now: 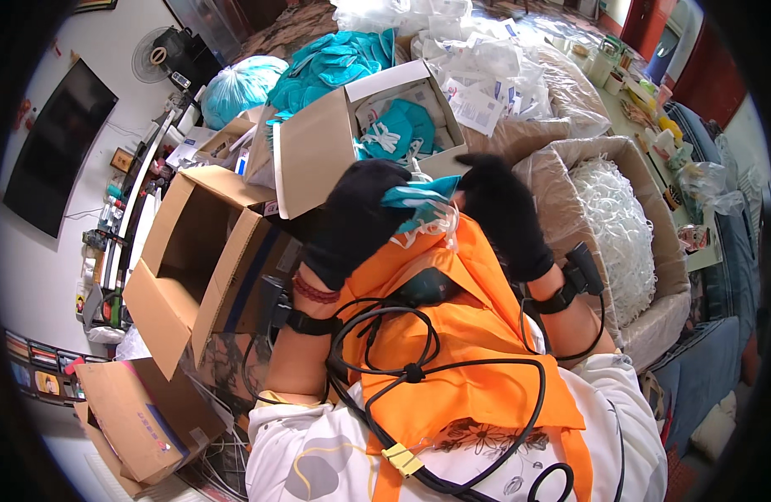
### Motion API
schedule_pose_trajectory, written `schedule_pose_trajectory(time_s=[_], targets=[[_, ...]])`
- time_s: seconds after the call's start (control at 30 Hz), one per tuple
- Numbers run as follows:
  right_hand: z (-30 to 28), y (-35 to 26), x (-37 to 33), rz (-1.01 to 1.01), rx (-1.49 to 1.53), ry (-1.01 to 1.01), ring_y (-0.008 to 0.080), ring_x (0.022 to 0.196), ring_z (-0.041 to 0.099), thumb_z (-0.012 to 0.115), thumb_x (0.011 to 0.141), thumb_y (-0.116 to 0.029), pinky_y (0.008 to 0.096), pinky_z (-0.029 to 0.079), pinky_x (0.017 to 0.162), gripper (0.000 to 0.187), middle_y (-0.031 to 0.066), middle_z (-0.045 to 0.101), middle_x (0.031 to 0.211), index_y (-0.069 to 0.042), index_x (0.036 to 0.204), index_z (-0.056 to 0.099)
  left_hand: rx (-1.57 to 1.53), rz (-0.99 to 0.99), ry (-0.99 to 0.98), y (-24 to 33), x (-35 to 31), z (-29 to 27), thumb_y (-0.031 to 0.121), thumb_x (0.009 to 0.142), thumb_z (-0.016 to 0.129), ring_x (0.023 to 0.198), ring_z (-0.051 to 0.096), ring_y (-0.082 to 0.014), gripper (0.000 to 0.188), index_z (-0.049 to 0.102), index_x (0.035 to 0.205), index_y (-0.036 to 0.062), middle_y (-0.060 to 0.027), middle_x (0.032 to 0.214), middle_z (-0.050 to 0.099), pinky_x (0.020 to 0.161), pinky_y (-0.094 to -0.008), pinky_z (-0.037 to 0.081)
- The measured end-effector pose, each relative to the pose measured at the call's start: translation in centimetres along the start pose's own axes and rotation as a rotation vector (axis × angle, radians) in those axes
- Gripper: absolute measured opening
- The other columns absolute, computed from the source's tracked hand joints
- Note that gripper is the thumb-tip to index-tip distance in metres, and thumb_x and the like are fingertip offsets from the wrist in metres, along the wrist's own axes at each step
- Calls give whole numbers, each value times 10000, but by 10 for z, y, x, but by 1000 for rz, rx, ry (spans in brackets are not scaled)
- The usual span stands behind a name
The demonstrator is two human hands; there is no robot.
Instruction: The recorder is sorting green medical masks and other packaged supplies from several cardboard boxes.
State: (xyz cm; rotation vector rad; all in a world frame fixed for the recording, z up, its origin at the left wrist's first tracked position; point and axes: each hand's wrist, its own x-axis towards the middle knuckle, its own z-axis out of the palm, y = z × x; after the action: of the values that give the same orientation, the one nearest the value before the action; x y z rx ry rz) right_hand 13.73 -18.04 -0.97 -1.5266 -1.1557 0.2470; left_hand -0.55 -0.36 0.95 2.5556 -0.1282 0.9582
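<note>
In front of my chest is a small stack of teal face masks with white straps hanging below. My left hand, in a black glove, is closed round the stack's left end. At its right end my right hand, also black-gloved, pinches the edge; its upper finger sticks out above the masks. Just beyond the hands stands an open white-edged carton. Inside it lie more teal face masks with white straps. An orange apron covers my front under the hands.
Right of me, a lined carton holds a heap of white straps. To the left is an open brown box, with another carton lower down. Behind are piled teal masks and clear plastic packets. Black cables loop over my apron.
</note>
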Motion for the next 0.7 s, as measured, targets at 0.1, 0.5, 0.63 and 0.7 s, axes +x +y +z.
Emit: schedule_pose_trajectory(time_s=[0.1, 0.5, 0.63, 0.7], targets=[[-14, 15, 6, -82, 37, 204, 91, 810, 579, 759, 805, -112, 266, 492, 727, 401, 75, 637, 962, -54, 1163, 586, -315, -291, -3, -1, 0, -12, 94, 731, 768, 847, 656, -278, 274, 649, 973, 52, -112, 908, 662, 750, -339, 518], [14, -1, 10, -132, -36, -28, 223, 723, 625, 637, 871, -63, 327, 484, 678, 108, 165, 622, 809, -2, 959, 626, -182, -305, -197, 16, -1, 2, 105, 736, 798, 921, 671, -248, 502, 573, 1179, 37, -145, 1020, 678, 788, -332, 519], [8, -12, 8, 124, 370, -35, 159, 856, 632, 699, 851, -95, 300, 494, 774, 229, 96, 659, 892, -17, 1056, 632, -212, -308, -186, 13, 0, -9, 123, 742, 796, 921, 669, -230, 499, 580, 1183, 37, -140, 1023, 679, 794, -330, 517], [8, -3, 10, 90, 665, -181, 141, 995, 598, 768, 789, -89, 304, 480, 899, 509, 49, 648, 1080, -43, 1250, 557, -252, -432, -188, 10, 5, -16, 199, 722, 798, 933, 664, -333, 465, 602, 1102, 18, -192, 995, 661, 777, -381, 519]])
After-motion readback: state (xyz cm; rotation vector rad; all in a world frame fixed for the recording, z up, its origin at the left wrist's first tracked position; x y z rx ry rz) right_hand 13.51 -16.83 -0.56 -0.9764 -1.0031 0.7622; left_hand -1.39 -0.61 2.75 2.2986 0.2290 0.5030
